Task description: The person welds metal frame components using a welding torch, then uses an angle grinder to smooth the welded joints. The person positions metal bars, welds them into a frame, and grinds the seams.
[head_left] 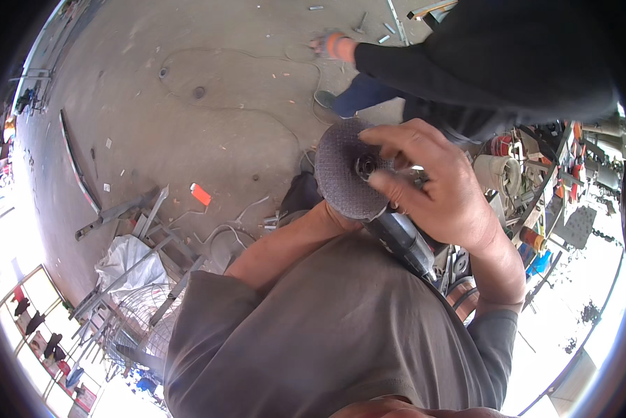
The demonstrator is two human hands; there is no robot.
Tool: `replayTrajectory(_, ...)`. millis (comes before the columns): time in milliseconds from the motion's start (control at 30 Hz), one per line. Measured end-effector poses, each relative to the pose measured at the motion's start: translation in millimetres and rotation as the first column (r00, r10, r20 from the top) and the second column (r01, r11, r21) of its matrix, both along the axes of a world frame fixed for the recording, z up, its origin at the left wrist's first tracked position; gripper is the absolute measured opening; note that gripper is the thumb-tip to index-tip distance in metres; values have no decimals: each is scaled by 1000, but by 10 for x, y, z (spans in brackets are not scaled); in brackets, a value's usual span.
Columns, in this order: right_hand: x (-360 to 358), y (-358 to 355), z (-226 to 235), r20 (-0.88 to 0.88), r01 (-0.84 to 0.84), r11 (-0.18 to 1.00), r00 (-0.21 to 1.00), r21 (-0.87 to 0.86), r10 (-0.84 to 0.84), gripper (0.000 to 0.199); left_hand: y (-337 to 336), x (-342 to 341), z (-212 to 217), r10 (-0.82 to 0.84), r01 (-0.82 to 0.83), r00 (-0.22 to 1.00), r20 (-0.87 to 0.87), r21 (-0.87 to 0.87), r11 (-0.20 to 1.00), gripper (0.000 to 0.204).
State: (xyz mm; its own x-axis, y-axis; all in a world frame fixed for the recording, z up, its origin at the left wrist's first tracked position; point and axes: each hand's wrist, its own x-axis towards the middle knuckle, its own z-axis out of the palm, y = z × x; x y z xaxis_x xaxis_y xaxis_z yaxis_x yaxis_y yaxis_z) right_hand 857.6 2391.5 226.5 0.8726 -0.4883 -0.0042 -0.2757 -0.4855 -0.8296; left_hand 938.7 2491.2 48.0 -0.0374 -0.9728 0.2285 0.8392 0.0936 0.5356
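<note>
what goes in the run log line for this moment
right hand fingers on disc hub | left hand under grinder | disc mounted

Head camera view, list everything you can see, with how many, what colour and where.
Angle grinder: one, dark grey body, centre, held up near the chest.
Grinding disc: one, grey, mounted on the grinder, facing the camera.
Concrete floor: grey, across the upper left.
Cable: one, pale, looping over the floor.
Orange scrap: one, on the floor left of the disc.
Metal bars: several, grey, lower left of the floor.
White sack: one, lower left.
Wire fan guard: one, grey, bottom left.
Other person: one, black sleeve, top right, gloved hand reaching to the floor.
Left hand: under the disc, mostly hidden.
Right hand: fingers at the disc's hub.
</note>
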Motion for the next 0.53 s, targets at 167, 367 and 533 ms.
replayTrajectory(167, 148, 75, -172, 36, -69, 973, 996, -219, 79, 35, 283, 209, 224, 262, -300, 903, 341, 61, 952, 57)
replayTrajectory(367, 157, 199, -102, -8, -32, 913, 999, -406, 31, 34, 367, 363, 32, 78, -112, 964, 253, 124, 986, 65)
replayTrajectory(533, 140, 216, -145, 43, -97, 914, 991, -395, 124, 50, 457, 379, -204, 118, -175, 921, 371, 125, 977, 78)
